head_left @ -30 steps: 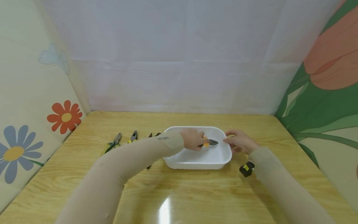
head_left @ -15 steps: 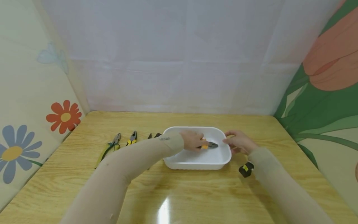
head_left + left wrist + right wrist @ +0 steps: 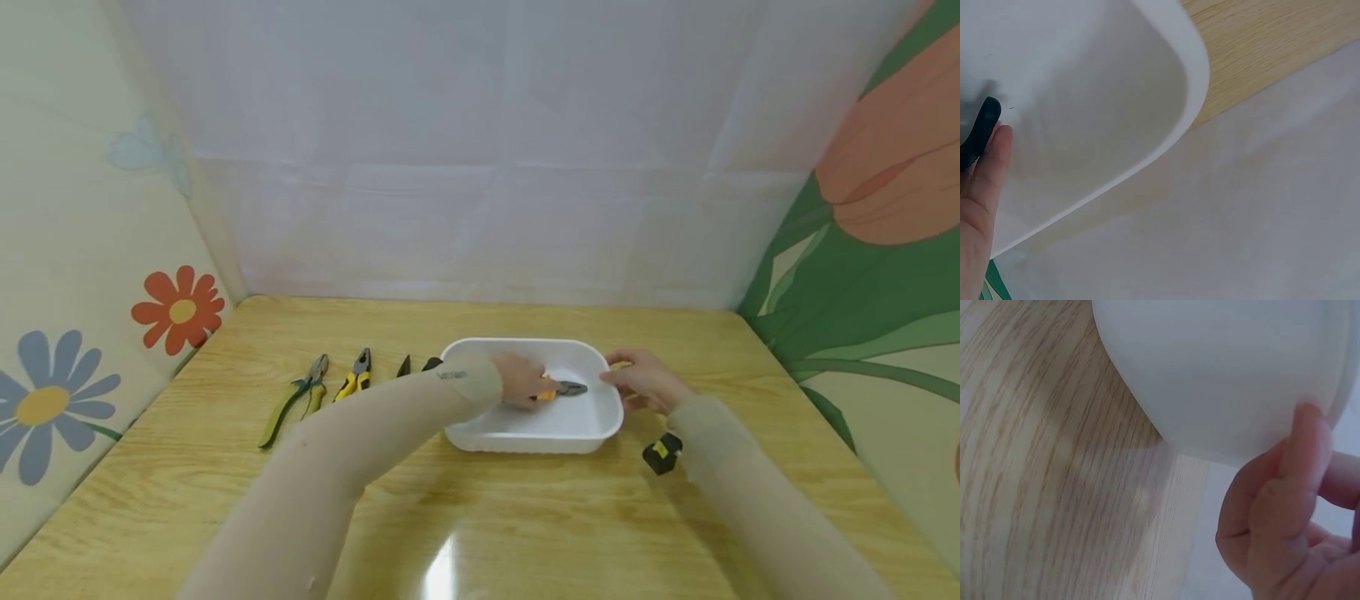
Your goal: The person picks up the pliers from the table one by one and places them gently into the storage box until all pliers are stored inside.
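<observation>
A white plastic tray (image 3: 525,444) stands on the wooden table. My left hand (image 3: 522,381) reaches into it and grips a pair of pliers (image 3: 573,389) by the orange-and-black handles, the grey jaws pointing right, low over the tray floor. In the left wrist view the dark end of a handle (image 3: 984,128) shows beside my fingers; the rest of the grip is hidden. My right hand (image 3: 641,381) pinches the tray's right rim, with a finger pressed on the outer wall in the right wrist view.
Left of the tray lie green-handled pliers (image 3: 296,400), yellow-and-black pliers (image 3: 357,375) and a dark pointed tool (image 3: 405,365). Another dark tool end (image 3: 432,363) is partly hidden by my left sleeve. A black tape measure (image 3: 662,454) with a yellow label sits beside my right wrist.
The pliers in my left hand have sunk slightly toward the tray floor. My left forearm has shifted right, showing more of the green-handled pliers. My right hand stays at the rim.
</observation>
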`<state>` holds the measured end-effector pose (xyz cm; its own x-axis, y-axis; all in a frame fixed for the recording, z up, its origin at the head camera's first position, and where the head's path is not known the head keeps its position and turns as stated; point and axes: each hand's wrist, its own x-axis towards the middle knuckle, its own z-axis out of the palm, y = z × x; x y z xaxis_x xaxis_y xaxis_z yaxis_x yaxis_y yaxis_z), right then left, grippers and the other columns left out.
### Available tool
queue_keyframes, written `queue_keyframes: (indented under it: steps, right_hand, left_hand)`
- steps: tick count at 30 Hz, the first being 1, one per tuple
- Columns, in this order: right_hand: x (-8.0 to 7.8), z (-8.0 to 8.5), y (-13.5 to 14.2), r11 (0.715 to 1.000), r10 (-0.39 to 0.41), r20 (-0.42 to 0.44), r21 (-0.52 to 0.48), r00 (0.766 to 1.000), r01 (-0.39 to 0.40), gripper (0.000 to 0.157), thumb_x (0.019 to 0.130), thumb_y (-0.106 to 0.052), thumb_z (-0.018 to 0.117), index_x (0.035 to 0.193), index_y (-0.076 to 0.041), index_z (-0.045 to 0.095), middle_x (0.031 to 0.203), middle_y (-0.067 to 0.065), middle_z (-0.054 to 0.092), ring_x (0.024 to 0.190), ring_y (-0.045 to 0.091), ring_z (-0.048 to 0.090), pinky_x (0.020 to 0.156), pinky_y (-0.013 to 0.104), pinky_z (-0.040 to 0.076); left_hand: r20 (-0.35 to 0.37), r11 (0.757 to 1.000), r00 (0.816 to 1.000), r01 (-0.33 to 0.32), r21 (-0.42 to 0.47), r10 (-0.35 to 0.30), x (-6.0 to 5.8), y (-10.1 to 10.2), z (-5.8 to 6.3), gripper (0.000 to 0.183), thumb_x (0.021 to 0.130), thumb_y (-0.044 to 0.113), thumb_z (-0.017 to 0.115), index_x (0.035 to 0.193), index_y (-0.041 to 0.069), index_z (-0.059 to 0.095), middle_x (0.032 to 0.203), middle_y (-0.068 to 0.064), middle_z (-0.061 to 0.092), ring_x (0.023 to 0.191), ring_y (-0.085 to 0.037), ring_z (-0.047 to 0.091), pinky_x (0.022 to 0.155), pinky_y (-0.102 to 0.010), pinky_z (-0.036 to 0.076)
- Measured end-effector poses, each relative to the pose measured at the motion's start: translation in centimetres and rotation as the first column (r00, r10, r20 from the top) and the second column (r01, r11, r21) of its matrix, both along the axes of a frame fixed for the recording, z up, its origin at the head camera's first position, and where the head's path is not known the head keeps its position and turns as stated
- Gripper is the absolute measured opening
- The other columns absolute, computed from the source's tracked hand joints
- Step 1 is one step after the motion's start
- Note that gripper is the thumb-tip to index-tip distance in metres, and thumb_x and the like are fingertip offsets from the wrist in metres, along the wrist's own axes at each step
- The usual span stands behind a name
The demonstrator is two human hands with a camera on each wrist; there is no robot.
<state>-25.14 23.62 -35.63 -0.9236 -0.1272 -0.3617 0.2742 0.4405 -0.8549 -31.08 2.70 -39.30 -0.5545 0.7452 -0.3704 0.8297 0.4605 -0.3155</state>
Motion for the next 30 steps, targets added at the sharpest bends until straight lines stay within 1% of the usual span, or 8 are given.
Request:
queue_keyframes:
  steps: [3, 7, 12, 16, 19, 21, 25, 30]
  right_hand:
    - [0.0, 0.0, 0.0, 1.0, 0.003, 0.0, 0.006, 1.0, -0.003, 0.046, 0.096, -0.005, 0.055, 0.136, 0.01, 0.036, 0.085, 0.007, 0.062, 0.067, 0.012, 0.059, 0.056, 0.024, 0.05]
    - [0.0, 0.1, -0.2, 1.0, 0.013, -0.002, 0.004, 1.0, -0.013, 0.045, 0.096, -0.005, 0.055, 0.135, 0.01, 0.037, 0.085, 0.006, 0.062, 0.067, 0.012, 0.059, 0.057, 0.024, 0.05]
    - [0.0, 0.0, -0.1, 1.0, 0.018, -0.005, -0.016, 1.0, -0.018, 0.045, 0.096, -0.005, 0.055, 0.134, 0.01, 0.037, 0.08, 0.004, 0.06, 0.064, 0.01, 0.058, 0.055, 0.022, 0.048]
    - [0.0, 0.0, 0.1, 0.999, 0.026, -0.001, -0.02, 1.0, -0.026, 0.047, 0.096, -0.006, 0.054, 0.135, 0.01, 0.035, 0.083, 0.005, 0.061, 0.065, 0.01, 0.058, 0.056, 0.022, 0.048]
    - [0.1, 0.0, 0.3, 0.999, 0.034, -0.004, -0.01, 0.999, -0.034, 0.047, 0.096, -0.007, 0.054, 0.136, 0.01, 0.035, 0.088, 0.007, 0.062, 0.068, 0.012, 0.06, 0.058, 0.024, 0.049]
    - [0.2, 0.1, 0.3, 0.999, 0.036, -0.007, -0.004, 0.999, -0.036, 0.047, 0.096, -0.007, 0.054, 0.136, 0.01, 0.035, 0.091, 0.008, 0.062, 0.07, 0.012, 0.06, 0.058, 0.025, 0.05]
    - [0.4, 0.1, 0.4, 0.999, 0.038, -0.011, -0.011, 0.999, -0.038, 0.046, 0.097, -0.007, 0.054, 0.135, 0.011, 0.035, 0.089, 0.007, 0.063, 0.069, 0.012, 0.06, 0.058, 0.025, 0.05]
    - [0.5, 0.0, 0.4, 0.999, 0.033, -0.017, -0.021, 0.999, -0.033, 0.045, 0.097, -0.007, 0.054, 0.134, 0.011, 0.036, 0.085, 0.004, 0.062, 0.067, 0.011, 0.059, 0.057, 0.024, 0.049]
  left_hand:
    - [-0.006, 1.0, 1.0, -0.014, -0.012, 0.013, 0.3, 0.0, 0.3, 0.058, 0.099, 0.048, 0.049, 0.152, 0.036, 0.03, 0.119, -0.002, 0.056, 0.089, -0.017, 0.057, 0.073, -0.031, 0.05]
    - [-0.019, 1.0, 1.0, 0.005, 0.019, -0.005, -0.1, -0.5, 0.0, 0.057, 0.099, 0.049, 0.048, 0.151, 0.031, 0.034, 0.111, -0.001, 0.057, 0.087, -0.015, 0.055, 0.072, -0.03, 0.048]
    - [-0.016, 0.996, 1.0, -0.006, 0.086, 0.007, 0.2, -1.2, 0.9, 0.061, 0.1, 0.046, 0.048, 0.153, 0.021, 0.031, 0.119, -0.004, 0.058, 0.103, -0.016, 0.056, 0.09, -0.031, 0.047]
    - [0.058, 0.983, 0.995, -0.089, 0.162, 0.08, 0.7, -1.7, 2.0, 0.066, 0.101, 0.045, 0.047, 0.156, 0.018, 0.024, 0.128, -0.008, 0.055, 0.109, -0.018, 0.056, 0.096, -0.032, 0.044]
    - [0.121, 0.965, 0.982, -0.167, 0.204, 0.144, 1.3, -2.1, 2.8, 0.067, 0.101, 0.044, 0.047, 0.157, 0.019, 0.02, 0.137, -0.01, 0.05, 0.117, -0.02, 0.053, 0.1, -0.032, 0.042]
    - [0.143, 0.956, 0.974, -0.203, 0.214, 0.175, 1.8, -2.5, 3.4, 0.067, 0.101, 0.045, 0.046, 0.157, 0.019, 0.019, 0.144, -0.011, 0.045, 0.126, -0.021, 0.049, 0.104, -0.033, 0.039]
    - [0.136, 0.942, 0.962, -0.261, 0.209, 0.236, 3.0, -3.4, 4.4, 0.067, 0.101, 0.047, 0.044, 0.157, 0.021, 0.019, 0.151, -0.008, 0.038, 0.135, -0.02, 0.041, 0.108, -0.033, 0.034]
    - [0.091, 0.932, 0.955, -0.296, 0.21, 0.283, 4.9, -4.6, 6.0, 0.066, 0.1, 0.047, 0.047, 0.156, 0.021, 0.024, 0.146, -0.005, 0.046, 0.129, -0.018, 0.047, 0.104, -0.032, 0.039]
